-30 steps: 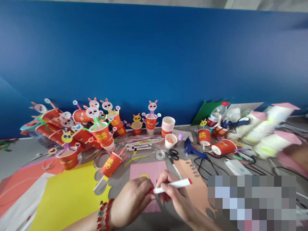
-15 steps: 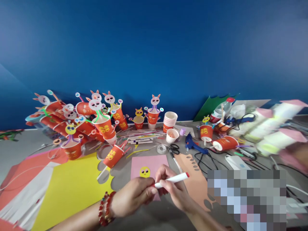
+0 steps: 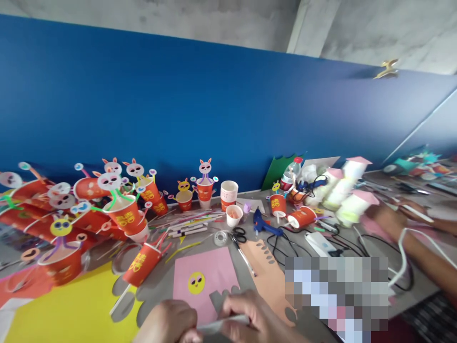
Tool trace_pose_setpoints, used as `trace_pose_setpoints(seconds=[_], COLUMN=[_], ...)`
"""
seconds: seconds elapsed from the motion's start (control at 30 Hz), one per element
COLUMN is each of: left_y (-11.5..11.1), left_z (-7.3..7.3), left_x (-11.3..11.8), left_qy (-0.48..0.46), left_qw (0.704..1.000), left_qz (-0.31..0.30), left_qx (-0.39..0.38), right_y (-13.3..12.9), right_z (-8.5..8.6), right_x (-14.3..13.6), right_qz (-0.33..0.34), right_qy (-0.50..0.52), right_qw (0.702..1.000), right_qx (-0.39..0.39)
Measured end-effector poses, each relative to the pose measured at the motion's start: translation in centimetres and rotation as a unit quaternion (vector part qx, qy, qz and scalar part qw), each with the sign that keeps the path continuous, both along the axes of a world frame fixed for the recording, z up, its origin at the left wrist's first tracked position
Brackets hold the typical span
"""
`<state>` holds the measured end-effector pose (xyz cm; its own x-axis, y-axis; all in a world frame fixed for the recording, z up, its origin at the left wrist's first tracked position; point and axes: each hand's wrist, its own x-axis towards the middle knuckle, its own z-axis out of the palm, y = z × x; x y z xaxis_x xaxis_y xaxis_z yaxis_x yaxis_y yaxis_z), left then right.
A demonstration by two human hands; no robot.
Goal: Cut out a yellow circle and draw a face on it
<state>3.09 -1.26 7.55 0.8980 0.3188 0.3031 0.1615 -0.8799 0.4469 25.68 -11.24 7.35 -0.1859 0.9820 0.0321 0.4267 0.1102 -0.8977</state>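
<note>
At the bottom edge, my right hand is closed around a white marker, which looks blurred. My left hand is closed at the marker's left end; its fingers are partly cut off by the frame. Just beyond both hands lies a pink paper sheet with pieces cut from its near edge. A yellow paper face disc with eyes drawn on it rests on that sheet.
Red paper-cup figures crowd the left. Cut yellow paper lies at front left. Scissors, a tape roll and a blue glue gun sit ahead. Another person's arm reaches in at right, near cables.
The view has tilted up and turned right, bringing the wall top and another person's arms into sight. My hands sit lower in the frame, and the marker now lies flatter between them.
</note>
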Motion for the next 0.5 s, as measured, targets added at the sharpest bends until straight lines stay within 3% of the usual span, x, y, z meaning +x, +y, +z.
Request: trace_pose_setpoints(seconds=[0.1,0.23,0.37,0.43,0.5], left_y=[0.2,0.7,0.4,0.1,-0.2], left_z=[0.3,2.5,4.4,4.1,2.7], left_x=[-0.3,-0.5,-0.3,-0.2,-0.2], left_qy=[-0.013,-0.065,-0.125,-0.147,-0.127], left_qw=[0.998,0.989,0.989,0.989,0.992], left_qz=[0.026,0.040,0.046,0.029,0.010], left_qx=[0.054,0.123,0.062,0.021,0.009], right_y=[-0.1,1.1,2.5,2.6,2.4], right_z=[-0.6,-1.9,-3.7,-4.4,-4.6], right_x=[0.0,-0.5,-2.2,-2.7,-2.9], right_qz=[0.061,0.086,0.110,0.121,0.129], right_qy=[-0.090,-0.184,-0.202,-0.181,-0.157], right_qw=[0.994,0.979,0.973,0.974,0.975], right_qx=[-0.008,0.033,-0.008,-0.059,-0.091])
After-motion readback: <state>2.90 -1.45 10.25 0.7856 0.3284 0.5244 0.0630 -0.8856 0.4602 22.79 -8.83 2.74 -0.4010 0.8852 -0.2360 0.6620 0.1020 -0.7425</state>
